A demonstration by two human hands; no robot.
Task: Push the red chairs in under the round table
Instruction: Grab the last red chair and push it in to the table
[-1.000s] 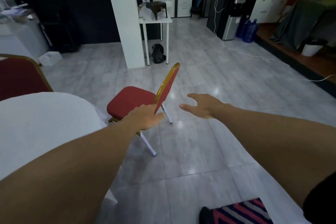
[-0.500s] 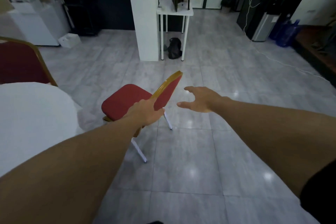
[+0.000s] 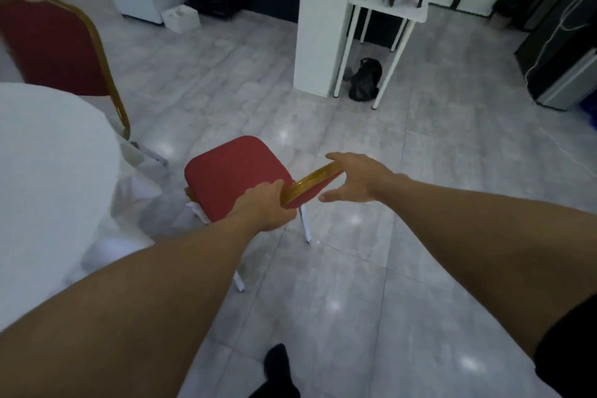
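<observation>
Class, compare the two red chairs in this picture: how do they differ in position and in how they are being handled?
The near chair stands out on the open floor, clear of the table; the far chair sits close against the table's far edge. The left hand grips the near chair's backrest and the right hand is at its other end; the far chair is untouched. Both have red upholstery and gold frames.

Two red chairs were in view: one chair (image 3: 235, 176) near the middle and a second chair (image 3: 48, 45) at the far left. There was one round table (image 3: 45, 165) under a white cloth, one small white side table (image 3: 387, 10), one white pillar (image 3: 323, 19), one black bag (image 3: 365, 79) on the floor, and two bare hands, left hand (image 3: 263, 207) and right hand (image 3: 358, 179).
</observation>
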